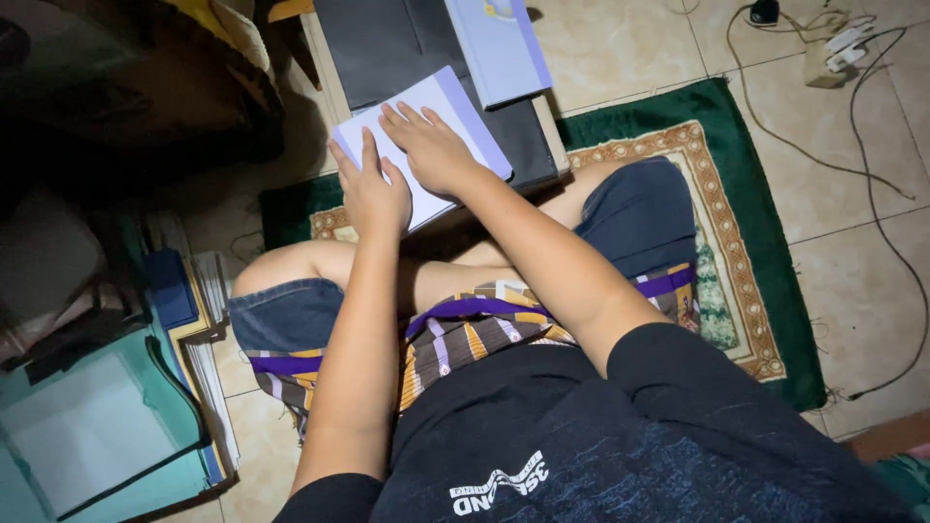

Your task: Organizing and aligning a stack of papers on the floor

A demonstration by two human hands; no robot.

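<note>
Nearest the camera, the person sits cross-legged on a green prayer rug [765,242] with a patterned gold border, knees spread to either side, and both forearms reach forward over the lap to a low dark worktop [387,48] at the rug's far edge.

On that worktop's near edge lies a thin booklet [455,111] with a white face and a lavender strip along one long side. Its long axis runs on a slant, from the near-left corner of the worktop toward the far right, and its near-left end overhangs the worktop's edge toward the lap. Both hands lie on it. The left hand [371,194] sits at the booklet's near-left end, fingers spread and laid flat, thumb out to the side; its grip is open, pressing rather than clasping. The right hand [433,150] lies just beyond and to the right of it, nearer the booklet's middle, fingers fanned toward the far-left corner of the page; it too is open and flat on the paper. The two hands touch or nearly touch at the thumbs, I cannot tell which. So the booklet lies directly under both palms, extending away to the right of them.

Farther on, a second lavender booklet [499,48] rests on the worktop, well apart from the hands.

To the left, on the floor, stand stacked papers and a teal folder [97,426]. At the far right corner, cables run to a power strip [833,53].
</note>
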